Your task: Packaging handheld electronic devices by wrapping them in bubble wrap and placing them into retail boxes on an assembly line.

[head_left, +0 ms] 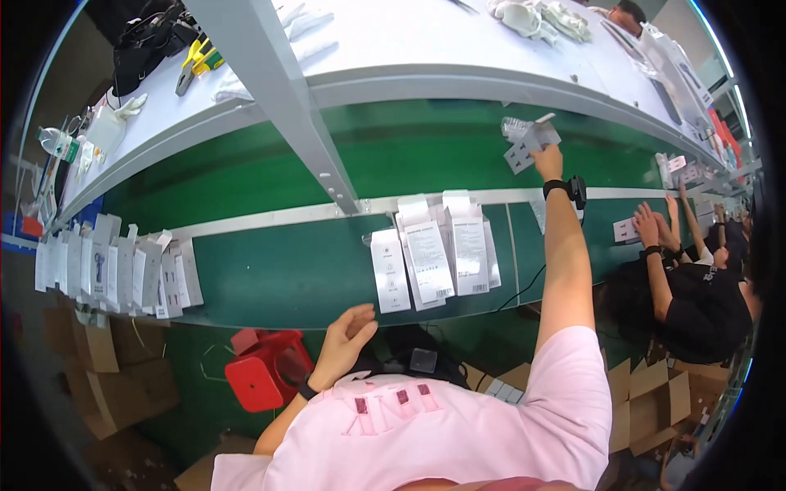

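My right hand (548,160) reaches out over the green belt. It grips a small white carton (521,154) with dark printed shapes, and a flap of it stands out. Clear plastic wrap (514,128) lies against its far side. By the bench's near edge, my left hand (350,334) hangs with loosely bent fingers apart and holds nothing. Just beyond it, several white cartons stand close together with their top flaps up, among them a narrow carton (390,272) and a carton with printed text (427,260).
A row of white cartons (123,270) stands at the left end. A grey post (282,98) rises from the belt's near rail. Above runs a white shelf (393,49) with gloves and yellow-handled pliers (196,61). A red stool (266,372) is below; co-workers (696,303) sit at right.
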A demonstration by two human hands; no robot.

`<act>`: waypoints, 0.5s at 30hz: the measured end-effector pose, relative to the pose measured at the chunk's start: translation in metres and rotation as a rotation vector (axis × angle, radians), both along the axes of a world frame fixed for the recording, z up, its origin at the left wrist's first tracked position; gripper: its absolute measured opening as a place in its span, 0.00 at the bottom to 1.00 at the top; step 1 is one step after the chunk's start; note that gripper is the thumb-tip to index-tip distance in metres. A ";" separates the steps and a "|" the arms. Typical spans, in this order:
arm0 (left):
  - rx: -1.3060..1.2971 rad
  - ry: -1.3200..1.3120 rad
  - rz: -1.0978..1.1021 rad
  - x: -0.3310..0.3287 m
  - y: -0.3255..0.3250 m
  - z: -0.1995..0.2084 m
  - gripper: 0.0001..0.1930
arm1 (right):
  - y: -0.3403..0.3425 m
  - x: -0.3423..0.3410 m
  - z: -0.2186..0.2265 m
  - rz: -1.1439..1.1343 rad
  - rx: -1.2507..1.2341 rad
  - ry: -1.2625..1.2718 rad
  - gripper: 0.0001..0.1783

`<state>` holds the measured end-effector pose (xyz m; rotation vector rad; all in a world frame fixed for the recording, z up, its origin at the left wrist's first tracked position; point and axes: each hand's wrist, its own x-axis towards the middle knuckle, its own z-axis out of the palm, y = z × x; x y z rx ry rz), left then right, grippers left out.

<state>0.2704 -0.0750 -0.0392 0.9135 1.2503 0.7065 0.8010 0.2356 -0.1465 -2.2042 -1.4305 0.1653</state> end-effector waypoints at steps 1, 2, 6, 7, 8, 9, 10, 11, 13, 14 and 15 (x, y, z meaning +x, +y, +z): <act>0.054 0.052 -0.033 0.008 0.008 0.007 0.22 | -0.013 -0.004 0.009 0.082 -0.033 -0.169 0.27; 0.111 0.098 -0.070 0.015 0.016 0.013 0.24 | -0.027 -0.018 0.020 0.137 0.022 -0.207 0.18; 0.478 0.135 -0.102 0.052 0.041 0.028 0.49 | -0.115 -0.134 0.107 0.420 0.281 -0.278 0.08; 0.647 0.194 -0.109 0.065 0.052 0.030 0.54 | -0.141 -0.160 0.130 0.514 0.301 -0.350 0.07; 0.813 0.262 -0.114 0.076 0.062 0.033 0.59 | -0.167 -0.187 0.153 0.601 0.377 -0.324 0.07; 0.902 0.316 -0.090 0.085 0.070 0.039 0.62 | -0.193 -0.214 0.173 0.688 0.454 -0.289 0.08; 0.992 0.369 -0.071 0.092 0.080 0.045 0.65 | -0.217 -0.235 0.192 0.761 0.475 -0.219 0.11; 1.116 0.441 -0.045 0.093 0.092 0.048 0.66 | -0.237 -0.253 0.208 0.827 0.498 -0.152 0.14; 1.363 0.445 0.032 0.080 0.112 0.057 0.63 | -0.265 -0.286 0.224 0.878 0.532 -0.099 0.14; 1.420 0.370 -0.106 0.063 0.120 0.057 0.61 | -0.267 -0.289 0.219 0.935 0.613 -0.069 0.13; 1.464 0.293 -0.254 0.046 0.120 0.062 0.59 | -0.268 -0.297 0.217 0.927 0.583 0.069 0.13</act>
